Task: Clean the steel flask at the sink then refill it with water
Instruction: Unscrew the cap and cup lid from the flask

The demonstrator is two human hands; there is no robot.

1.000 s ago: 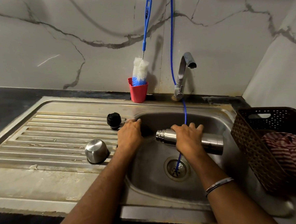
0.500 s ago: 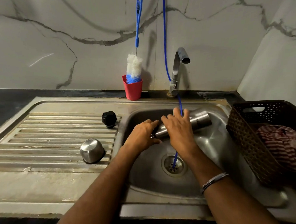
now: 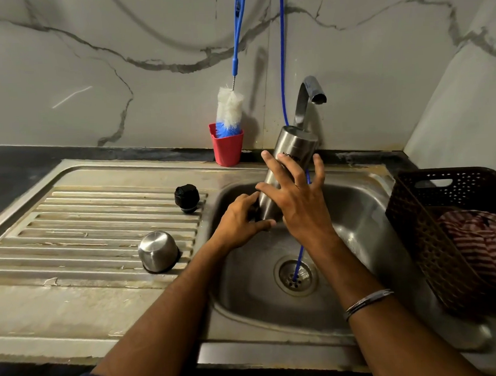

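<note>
**Head view: tipping the flask out over the basin**

Head camera shows my steel flask [image 3: 293, 162] upended over the sink [image 3: 357, 211], base up near the tap [image 3: 311, 94], mouth down by my left hand [image 3: 242, 221], whose fingers curl round the neck end. My right hand [image 3: 296, 198] lies on the body with fingers spread straight, steadying rather than gripping. No water runs that I can see. To do this well I would keep the mouth low over the drain [image 3: 296, 274], clear of the blue hose [image 3: 283, 56], and firm up the right hand; wet steel will likely slip. The bottle brush [image 3: 230, 111] waits in its red cup [image 3: 228, 148].
</note>
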